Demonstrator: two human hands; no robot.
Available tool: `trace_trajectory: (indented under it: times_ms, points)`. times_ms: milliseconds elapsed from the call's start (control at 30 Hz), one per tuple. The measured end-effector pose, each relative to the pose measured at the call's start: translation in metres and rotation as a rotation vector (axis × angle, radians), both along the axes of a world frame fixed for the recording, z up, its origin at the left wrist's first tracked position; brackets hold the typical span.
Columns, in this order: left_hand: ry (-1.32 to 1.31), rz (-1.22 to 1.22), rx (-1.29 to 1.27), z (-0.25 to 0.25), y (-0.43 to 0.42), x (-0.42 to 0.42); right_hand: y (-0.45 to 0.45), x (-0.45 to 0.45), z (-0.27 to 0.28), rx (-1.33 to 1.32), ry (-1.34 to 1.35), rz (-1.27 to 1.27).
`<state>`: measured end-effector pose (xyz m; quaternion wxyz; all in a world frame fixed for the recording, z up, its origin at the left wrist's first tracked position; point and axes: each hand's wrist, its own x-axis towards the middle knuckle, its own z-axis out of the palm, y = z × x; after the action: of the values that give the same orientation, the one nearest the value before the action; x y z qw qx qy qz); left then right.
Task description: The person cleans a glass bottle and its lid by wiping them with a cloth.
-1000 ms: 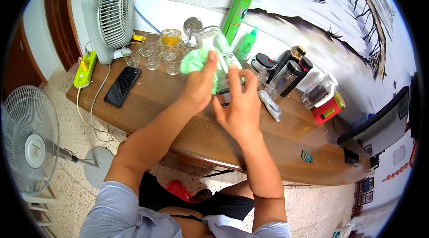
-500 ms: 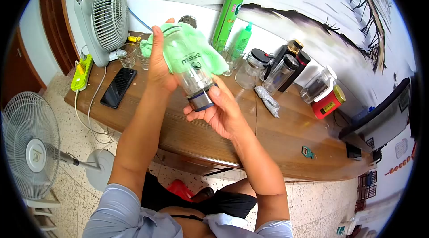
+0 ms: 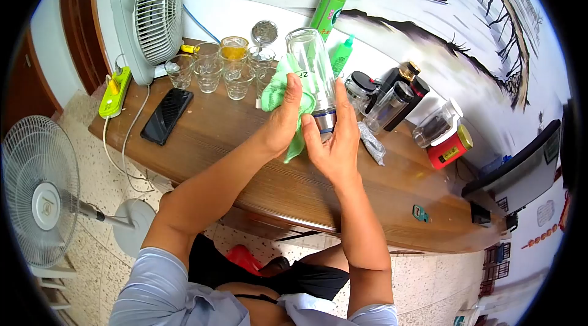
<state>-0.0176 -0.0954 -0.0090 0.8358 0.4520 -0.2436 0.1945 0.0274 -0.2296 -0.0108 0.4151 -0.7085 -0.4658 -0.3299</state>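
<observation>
A clear glass bottle (image 3: 313, 59) with dark lettering and a metal base is raised above the table, tilted slightly left at the top. My right hand (image 3: 335, 145) grips it low, thumb and fingers on either side of the metal base. A light green cloth (image 3: 278, 93) is held in my left hand (image 3: 285, 116), which presses it against the bottle's left side. Part of the cloth hangs below that hand. The left fingers are mostly hidden behind the cloth and bottle.
Several drinking glasses (image 3: 208, 72) stand behind and left of my hands, near a phone (image 3: 166, 116) and a box fan (image 3: 153, 19). To the right are a lidded jar (image 3: 358, 88), a tumbler (image 3: 392, 105), a clear pitcher (image 3: 432, 130) and a red canister (image 3: 450, 148).
The bottle has moved right and become more upright. My left hand and the cloth have shifted from its upper part to its lower left side, uncovering the glasses behind.
</observation>
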Motion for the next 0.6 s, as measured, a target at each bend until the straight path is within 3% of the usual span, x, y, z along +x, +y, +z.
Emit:
trace_trajectory:
  times_ms: [167,267,467,600]
  points:
    - [0.071,0.195,-0.089,0.006,0.021,0.004,0.006,-0.016,0.001,-0.012,-0.066,0.078]
    - [-0.078,0.422,-0.256,0.022,0.042,0.003,0.014,-0.037,-0.001,-0.05,-0.038,0.124]
    - [-0.125,0.299,-0.315,0.03,0.074,-0.009,0.024,-0.053,-0.012,-0.105,-0.058,0.109]
    - [0.074,0.318,-0.161,0.016,0.05,0.004,0.022,-0.041,-0.014,-0.044,-0.05,0.034]
